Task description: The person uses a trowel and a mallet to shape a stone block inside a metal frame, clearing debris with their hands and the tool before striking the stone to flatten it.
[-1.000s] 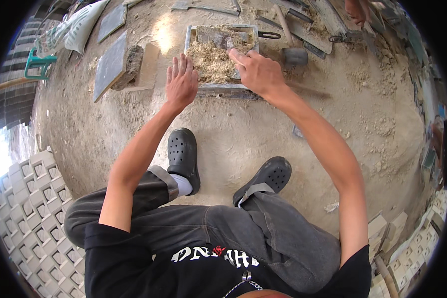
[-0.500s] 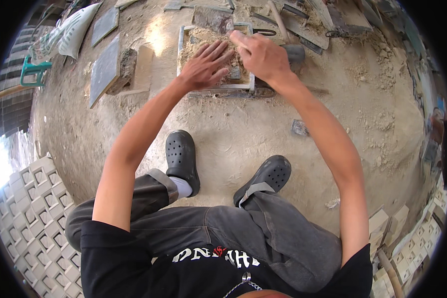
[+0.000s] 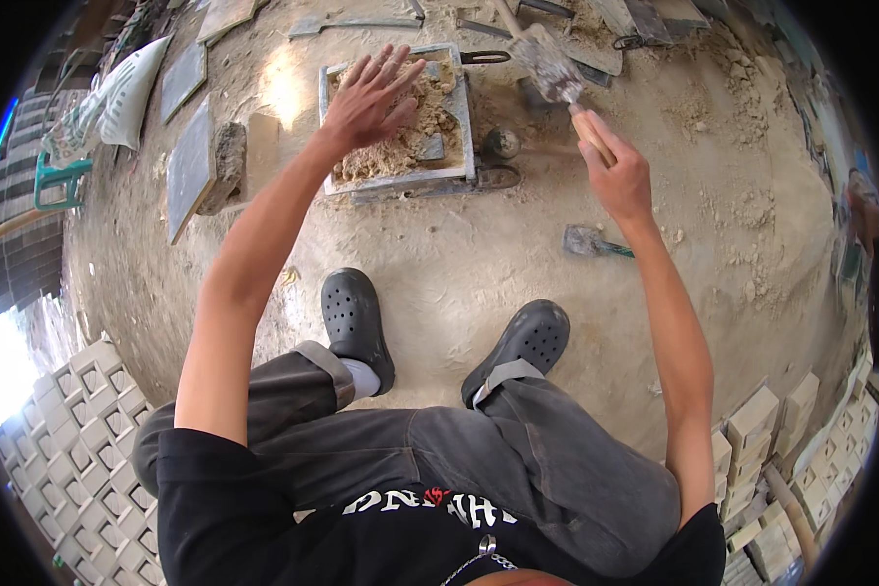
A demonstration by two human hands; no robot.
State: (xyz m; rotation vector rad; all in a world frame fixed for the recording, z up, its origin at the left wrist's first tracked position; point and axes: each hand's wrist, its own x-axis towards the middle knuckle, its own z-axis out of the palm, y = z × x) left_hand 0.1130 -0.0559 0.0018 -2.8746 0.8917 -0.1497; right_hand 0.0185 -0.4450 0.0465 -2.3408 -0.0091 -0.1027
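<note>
My right hand (image 3: 619, 178) is wrapped round the wooden handle of a trowel (image 3: 549, 70). The trowel's wide blade, smeared with pale sand, points up and left, clear of the frame. Fingers spread, my left hand (image 3: 366, 105) is over the left part of a rectangular metal mould frame (image 3: 397, 183). Loose tan sand (image 3: 386, 161) fills much of the frame, partly hidden by this hand. A small grey block (image 3: 430, 147) shows in the sand near the frame's lower right corner. Whether my left palm touches the sand, I cannot tell.
A small flat-bladed tool (image 3: 584, 240) with a green handle lies on the ground below my right hand. A round metal piece (image 3: 502, 144) sits right of the frame. Grey slabs (image 3: 192, 168) lean at left, near a white sack (image 3: 132, 107). Stacked pale blocks (image 3: 73, 430) stand lower left.
My right hand has swung right and toward me with the trowel, away from the frame. My left hand has shifted up and left, fingers still spread; more of the sand shows.
</note>
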